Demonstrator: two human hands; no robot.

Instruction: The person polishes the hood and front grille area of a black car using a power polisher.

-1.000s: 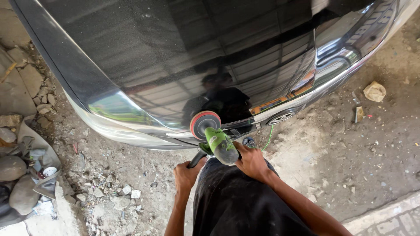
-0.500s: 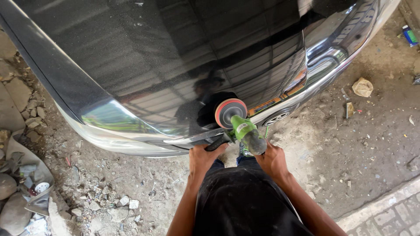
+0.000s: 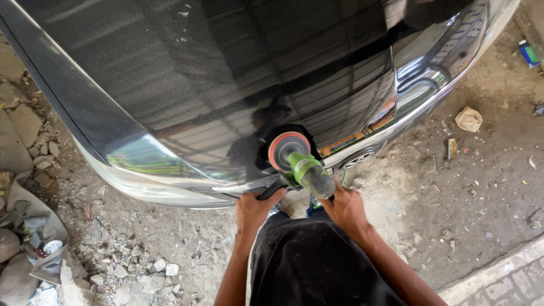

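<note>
Filling most of the view is the glossy black curved metal car body panel (image 3: 215,79), its surface mirroring a ribbed roof overhead and ending at a chrome-edged lower rim. Below it spreads dusty grey dirt ground (image 3: 470,192), strewn on the left with broken pale stones and rubble (image 3: 34,141), and crossed at the lower right corner by a paved brick strip (image 3: 510,280). The person's black-clad lap (image 3: 317,260) sits at the bottom centre. Pressed against the panel's lower edge is the green-bodied handheld polishing machine (image 3: 309,173), its round red-rimmed pad (image 3: 288,150) flat against the black paint. The right hand (image 3: 345,209) is wrapped around the rear of the green body, fingers clenched on it. The left hand (image 3: 255,207) grips the black side handle (image 3: 272,188) that juts from the machine, fingers closed around it. A crumpled tan scrap of paper (image 3: 468,119) lies well apart on the dirt at right, and a small blue-and-green container (image 3: 530,54) rests near the upper right edge.
</note>
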